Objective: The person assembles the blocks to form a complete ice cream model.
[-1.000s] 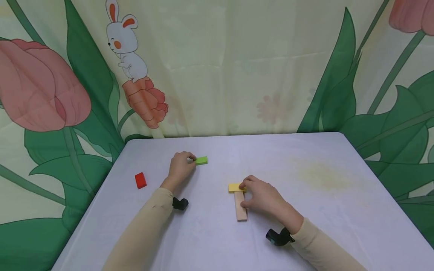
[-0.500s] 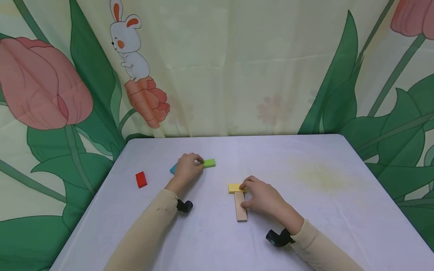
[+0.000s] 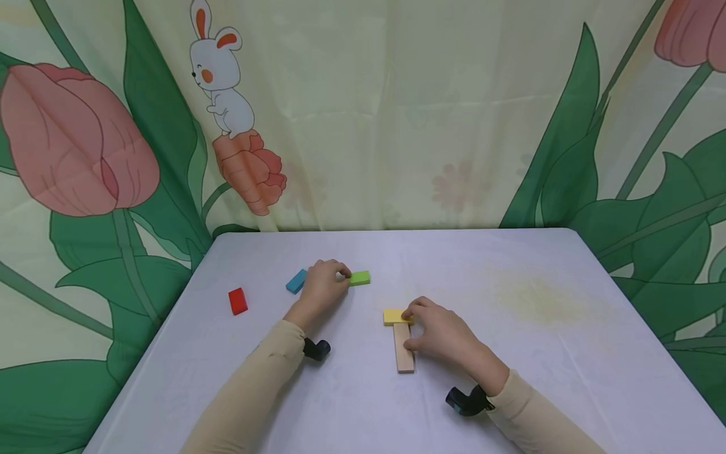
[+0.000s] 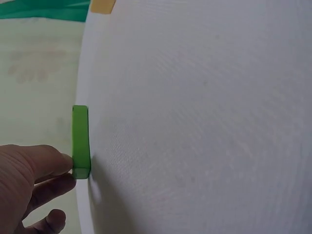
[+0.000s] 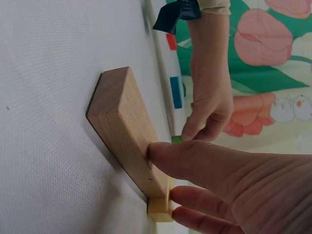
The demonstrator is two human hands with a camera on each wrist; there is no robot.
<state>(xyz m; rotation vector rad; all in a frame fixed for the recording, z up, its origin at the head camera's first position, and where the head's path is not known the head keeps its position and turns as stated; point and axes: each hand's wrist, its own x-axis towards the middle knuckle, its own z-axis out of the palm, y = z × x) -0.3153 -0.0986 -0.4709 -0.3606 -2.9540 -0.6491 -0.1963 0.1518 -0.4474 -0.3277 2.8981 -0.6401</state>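
Toward the back of the table, my left hand [image 3: 324, 287] pinches one end of a green toy block [image 3: 360, 278]. The left wrist view shows the thumb and a finger at the end of this green block [image 4: 81, 139]. Nearer the front, a plain wooden block [image 3: 403, 350] lies lengthwise, its far end against a yellow block [image 3: 393, 316] set crosswise like the top of a T. My right hand [image 3: 442, 328] rests over both: the thumb touches the wooden block [image 5: 129, 131], and fingers touch the yellow block [image 5: 160, 209].
A blue block [image 3: 296, 281] lies left of my left hand, partly behind it. Farther left is a red block [image 3: 238, 301]. White cloth covers the table [image 3: 510, 265], and a printed curtain [image 3: 363, 126] hangs behind its back edge.
My left hand has moved to the right with the green block. The blue block, hidden behind that hand before, now shows. My right hand stays on the wooden and yellow blocks.
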